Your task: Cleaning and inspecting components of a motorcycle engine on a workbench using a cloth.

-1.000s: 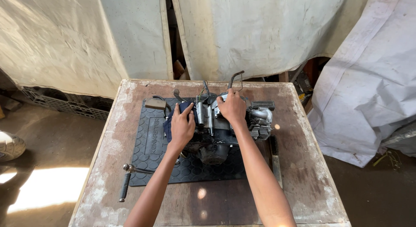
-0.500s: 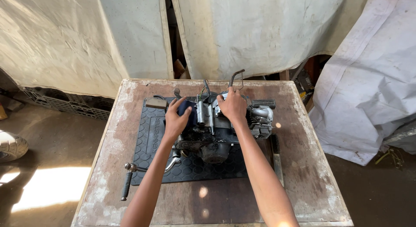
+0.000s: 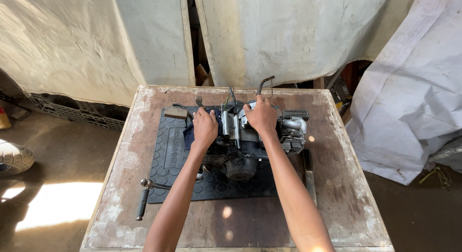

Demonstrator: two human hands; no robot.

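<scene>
A small motorcycle engine (image 3: 250, 146) sits on a black rubber mat (image 3: 171, 155) on a worn wooden table (image 3: 337, 184). My left hand (image 3: 204, 127) grips the engine's left side, over a dark blue cloth. My right hand (image 3: 261, 116) grips the top of the engine near its back, just below a bent metal lever (image 3: 263, 83). Finned cylinder parts and a ribbed black footpeg (image 3: 294, 115) stick out to the right of my right hand.
A metal tool with a black handle (image 3: 143, 200) lies at the mat's front left corner. A flat metal bar (image 3: 310, 177) rests right of the mat. Pale tarpaulins (image 3: 288, 35) hang behind the table, and a white sheet (image 3: 414, 98) covers something at the right.
My left hand moved from the engine's left front up toward its top left side. My right hand stayed on the engine's top.
</scene>
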